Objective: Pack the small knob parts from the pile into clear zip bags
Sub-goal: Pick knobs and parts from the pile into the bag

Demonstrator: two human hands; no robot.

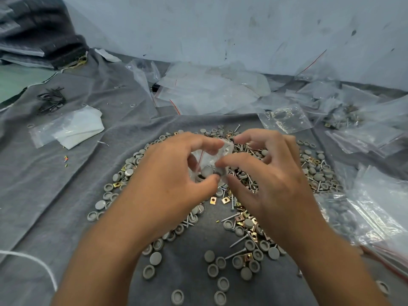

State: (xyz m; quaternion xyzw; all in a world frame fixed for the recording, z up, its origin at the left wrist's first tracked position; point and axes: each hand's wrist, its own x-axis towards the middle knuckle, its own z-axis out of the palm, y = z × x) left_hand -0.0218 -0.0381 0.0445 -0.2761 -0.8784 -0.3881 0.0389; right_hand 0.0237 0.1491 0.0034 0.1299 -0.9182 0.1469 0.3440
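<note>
The left hand (176,171) and right hand (262,168) pinch 1 small zip bag (206,159) over the pile (242,217) mid-cloth. Grey knobs sit inside. They should hold the mouth wide and level.

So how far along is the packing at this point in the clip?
Partly done. Filled bags with grey parts lie at the far right, and more sit by the right edge. In hand: the left hand and right hand both pinch a small zip bag with a grey knob inside. Left: a large pile of knobs, screws and clips on the grey cloth, plus empty bags.
</note>
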